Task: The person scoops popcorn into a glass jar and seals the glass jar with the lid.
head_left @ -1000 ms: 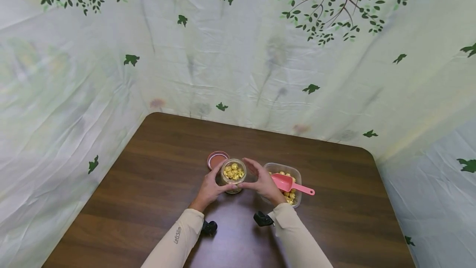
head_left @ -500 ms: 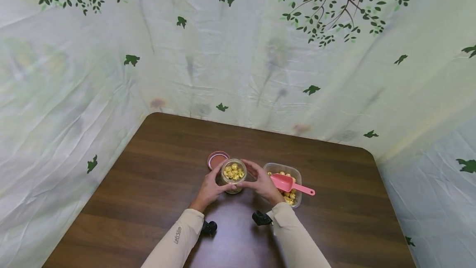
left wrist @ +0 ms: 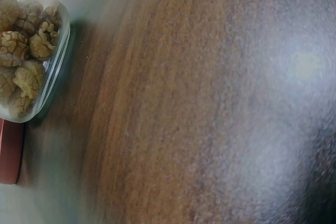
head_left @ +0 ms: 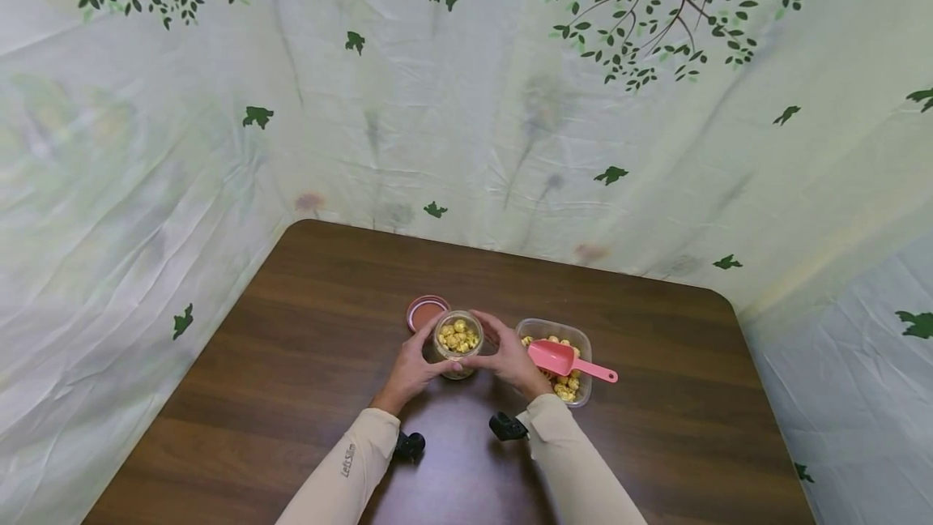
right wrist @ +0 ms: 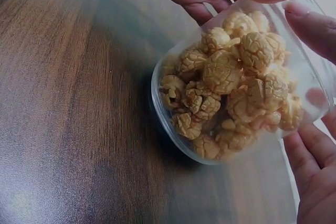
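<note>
A clear glass jar (head_left: 458, 360) filled with round caramel popcorn (head_left: 457, 337) stands upright and lidless on the table. My left hand (head_left: 408, 371) curls round its left side, thumb along the front. From the other side my right hand (head_left: 508, 359) holds it too, the two thumbs nearly meeting. In the right wrist view the jar's popcorn (right wrist: 226, 82) shows through the glass between both hands. Behind the jar and to its left lies a red-rimmed lid (head_left: 426, 312), partly covered by the left hand. The left wrist view catches only the jar's lower part (left wrist: 59, 72) and a red edge.
Just right of the right hand, a clear plastic tub (head_left: 585, 347) holds more popcorn. A pink scoop (head_left: 557, 357) lies across it, handle jutting past the right rim. The brown wooden table (head_left: 328, 290) meets a leaf-printed cloth (head_left: 394, 128) at the back.
My right hand and wrist have shifted slightly left, closing in on the jar. The left hand, jar, lid and tub look unchanged.
</note>
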